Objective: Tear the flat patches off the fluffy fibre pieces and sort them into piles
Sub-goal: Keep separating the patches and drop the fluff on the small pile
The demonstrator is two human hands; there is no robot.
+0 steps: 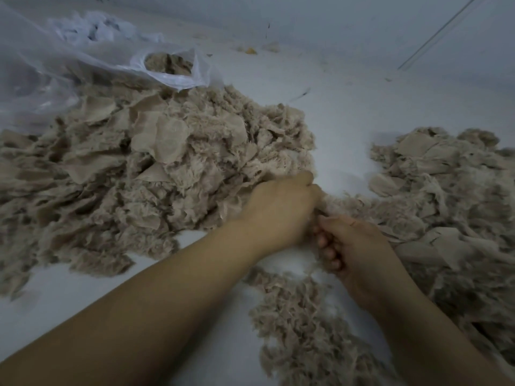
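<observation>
Gripping 1 fluffy fibre piece (pixel 338 207) between them, the left hand (pixel 281 213) and right hand (pixel 354 246) meet at centre above the white surface (pixel 342 112). Left fingers are curled round the piece's upper edge; right fingers (pixel 326 246) curl inward on its lower part. A large pile (pixel 145 174) of beige fluff with flat patches lies to the left, a second pile (pixel 451 207) to the right, and a loose fluffy strip (pixel 301 316) below the hands. A clear plastic bag (pixel 172 65) holding similar fibre lies behind the large pile.
</observation>
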